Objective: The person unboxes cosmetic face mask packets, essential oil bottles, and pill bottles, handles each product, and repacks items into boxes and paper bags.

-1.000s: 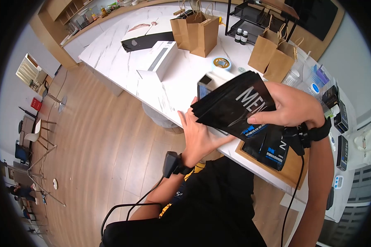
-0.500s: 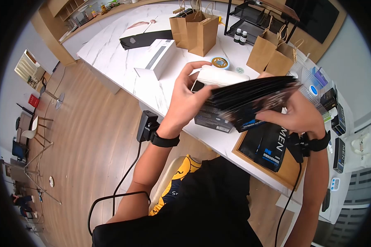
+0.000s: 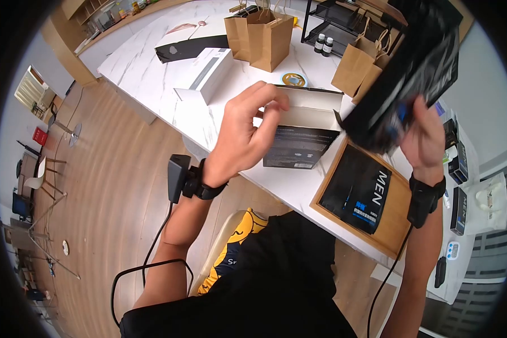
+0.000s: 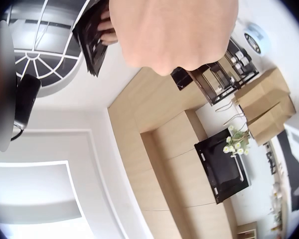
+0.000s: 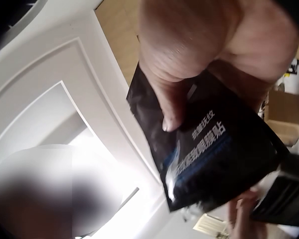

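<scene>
In the head view a black box [image 3: 303,147] with a white interior stands open at the table's near edge. The left hand [image 3: 239,132] grips its left side, fingers curled over the rim. Raised to the right of the box, the right hand [image 3: 423,141] holds a blurred stack of black packets [image 3: 407,81]. The right wrist view shows the thumb of that hand [image 5: 189,45] pressed on the top packet [image 5: 214,149]. Another black packet [image 3: 355,191] marked MEN lies in a wooden tray [image 3: 401,225] below.
Paper bags [image 3: 273,48] stand behind the box, with a white carton [image 3: 211,73] to the left and a round tape-like item [image 3: 294,79] between. Small bottles [image 3: 323,45] sit by a black rack. More boxes and a small timer [image 3: 452,249] are at the right.
The packet stack has swung up and right, away from the box, in the right hand. The left hand has come up from low beside the box to its upper left side.
</scene>
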Demonstrator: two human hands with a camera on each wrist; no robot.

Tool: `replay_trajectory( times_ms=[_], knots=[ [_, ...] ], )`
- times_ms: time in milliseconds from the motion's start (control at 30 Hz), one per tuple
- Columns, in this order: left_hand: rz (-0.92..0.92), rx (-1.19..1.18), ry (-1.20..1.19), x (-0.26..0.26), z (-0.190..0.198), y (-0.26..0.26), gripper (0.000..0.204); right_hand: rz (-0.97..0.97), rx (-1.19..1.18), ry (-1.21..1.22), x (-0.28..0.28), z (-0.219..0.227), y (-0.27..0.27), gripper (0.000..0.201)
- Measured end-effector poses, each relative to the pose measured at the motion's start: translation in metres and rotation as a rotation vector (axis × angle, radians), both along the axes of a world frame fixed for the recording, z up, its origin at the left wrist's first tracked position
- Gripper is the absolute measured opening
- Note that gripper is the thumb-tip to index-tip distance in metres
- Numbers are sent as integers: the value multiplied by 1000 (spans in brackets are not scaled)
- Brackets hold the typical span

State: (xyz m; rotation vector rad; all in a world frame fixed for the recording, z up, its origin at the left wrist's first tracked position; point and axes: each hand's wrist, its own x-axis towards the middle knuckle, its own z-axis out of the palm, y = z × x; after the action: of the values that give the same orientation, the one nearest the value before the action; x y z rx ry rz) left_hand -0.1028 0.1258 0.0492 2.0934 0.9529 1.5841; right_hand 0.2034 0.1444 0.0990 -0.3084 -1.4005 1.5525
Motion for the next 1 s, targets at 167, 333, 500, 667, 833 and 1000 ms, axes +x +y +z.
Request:
replay_trajectory(
  times_ms=[167,333,500,667,833,1000],
  knots=[
    [-10,7,202,-8,11,4,25,-98,49,76,-72,18,-3,33],
    [-89,-75,240,-11,4,10,25,-245,128,23,-115,5,7,27],
    [-68,-11,76,-7,-11,6,16,-353,205,-60,-109,-6,13,23],
    [-81,151,-96,2,-41,18,25,-417,247,-185,-87,-8,20,24],
    [-124,163,-293,14,-54,27,30,-522,520,-319,-81,6,26,22],
    [-11,142,-315,19,-55,19,28,-487,522,-373,-73,3,25,23]
  ],
)
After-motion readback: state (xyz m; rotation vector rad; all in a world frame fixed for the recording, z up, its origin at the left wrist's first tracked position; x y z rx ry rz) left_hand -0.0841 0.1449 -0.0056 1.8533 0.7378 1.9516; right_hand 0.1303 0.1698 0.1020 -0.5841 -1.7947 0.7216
